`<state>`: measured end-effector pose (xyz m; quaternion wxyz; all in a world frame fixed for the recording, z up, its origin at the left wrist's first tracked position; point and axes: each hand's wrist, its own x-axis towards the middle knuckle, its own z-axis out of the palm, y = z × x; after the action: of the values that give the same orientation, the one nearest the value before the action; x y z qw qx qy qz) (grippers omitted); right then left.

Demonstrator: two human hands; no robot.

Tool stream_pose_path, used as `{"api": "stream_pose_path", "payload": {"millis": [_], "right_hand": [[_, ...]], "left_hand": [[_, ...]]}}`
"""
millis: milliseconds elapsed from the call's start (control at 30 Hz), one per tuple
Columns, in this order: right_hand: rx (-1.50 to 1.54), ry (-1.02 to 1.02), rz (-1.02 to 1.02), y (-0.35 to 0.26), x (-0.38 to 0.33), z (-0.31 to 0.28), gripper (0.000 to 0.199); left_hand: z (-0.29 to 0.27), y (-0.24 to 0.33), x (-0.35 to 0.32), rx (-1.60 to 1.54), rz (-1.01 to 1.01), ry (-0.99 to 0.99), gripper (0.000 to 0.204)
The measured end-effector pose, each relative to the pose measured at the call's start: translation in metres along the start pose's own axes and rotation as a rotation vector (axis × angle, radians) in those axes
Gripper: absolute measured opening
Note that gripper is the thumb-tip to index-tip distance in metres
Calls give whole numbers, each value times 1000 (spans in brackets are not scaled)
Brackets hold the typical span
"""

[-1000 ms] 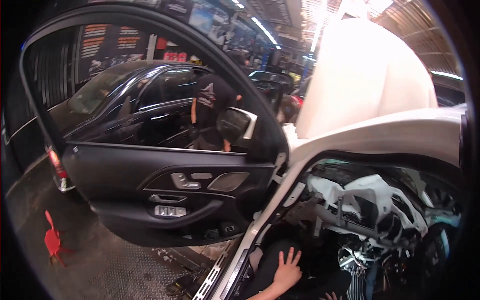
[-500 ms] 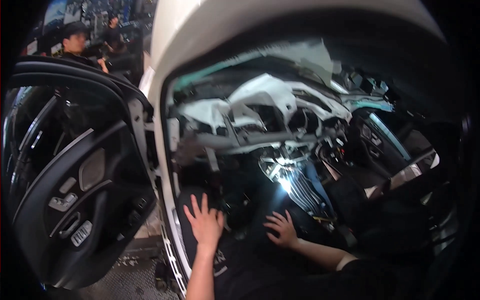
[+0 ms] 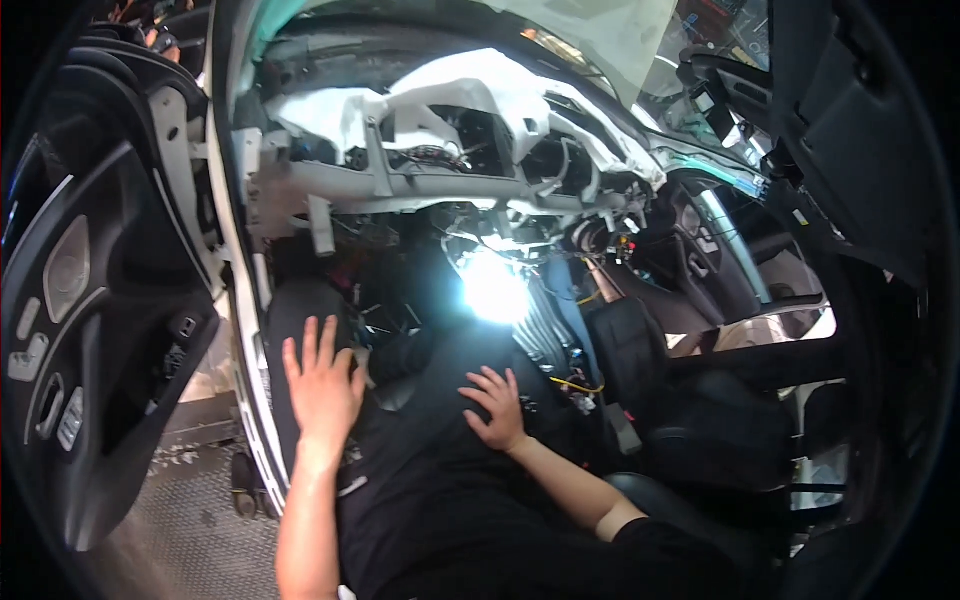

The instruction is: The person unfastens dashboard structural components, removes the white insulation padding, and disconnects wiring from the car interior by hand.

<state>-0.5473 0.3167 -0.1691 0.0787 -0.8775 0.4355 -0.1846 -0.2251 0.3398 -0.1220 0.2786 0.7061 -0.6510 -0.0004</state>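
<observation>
My left hand (image 3: 327, 385) lies with spread fingers on my left leg in dark trousers (image 3: 300, 300). On the other thigh rests my right hand (image 3: 493, 408), fingers apart and nothing in it. I sit in a car's front left seat. Before my knees is a stripped dashboard, its white and grey frame (image 3: 470, 85) laid bare. Below its middle a bright lamp (image 3: 497, 290) glares and washes out what lies around it. Striped grey ducting or cabling (image 3: 545, 335) runs down beside my right leg, near a yellow cable (image 3: 577, 385).
The left door (image 3: 110, 330) stands wide with its black inner panel. Outside it lies a textured metal floor (image 3: 215, 510). A black passenger seat (image 3: 710, 430) is to my right, and beyond it the far door (image 3: 715, 245). The windscreen (image 3: 590, 35) spans the front.
My view has tilted down and to the right, so the dashboard and both hands appear further left and higher. Both hands stay on my legs. The person outside has mostly left the picture.
</observation>
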Motion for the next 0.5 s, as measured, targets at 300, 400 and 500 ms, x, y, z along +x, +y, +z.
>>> {"api": "stream_pose_path", "payload": {"millis": [300, 400, 500], "right_hand": [[59, 43, 34, 21, -13, -4, 38], [80, 49, 19, 20, -7, -1, 37], [100, 66, 28, 23, -8, 0, 38]], "left_hand": [[-142, 50, -37, -1675, -232, -922, 46], [-186, 67, -29, -2257, 339, -574, 49], [-241, 89, -15, -2202, 115, -361, 66]]}}
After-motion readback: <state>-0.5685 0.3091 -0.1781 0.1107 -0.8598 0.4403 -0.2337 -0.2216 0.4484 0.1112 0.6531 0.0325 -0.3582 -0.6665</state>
